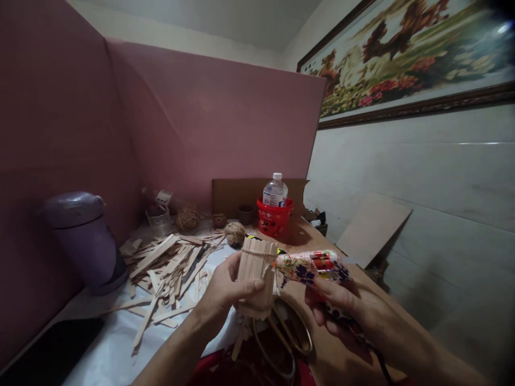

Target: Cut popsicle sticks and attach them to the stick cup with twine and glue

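My left hand (229,289) is closed around a small barrel-shaped holder of craft sticks (259,262), with its thumb across the front. Twine circles the holder near its top, and another band shows near its bottom. In my right hand (341,305) is a glue gun (311,266) with a colourful patterned body, gripped by its handle. Its orange tip points left and meets or nearly meets the holder's right side. A clear glue stick juts from the gun's rear, and a dark cord runs down from the handle. Below the holder lie large gold-handled scissors (277,338).
Loose craft sticks (173,268) are heaped on the white cloth to the left. Behind them sit twine balls (235,234) and a glass jar (160,221). A red bucket (274,220) holds a plastic bottle (276,192). A purple tumbler (86,241) and a black flat object (56,351) are at left.
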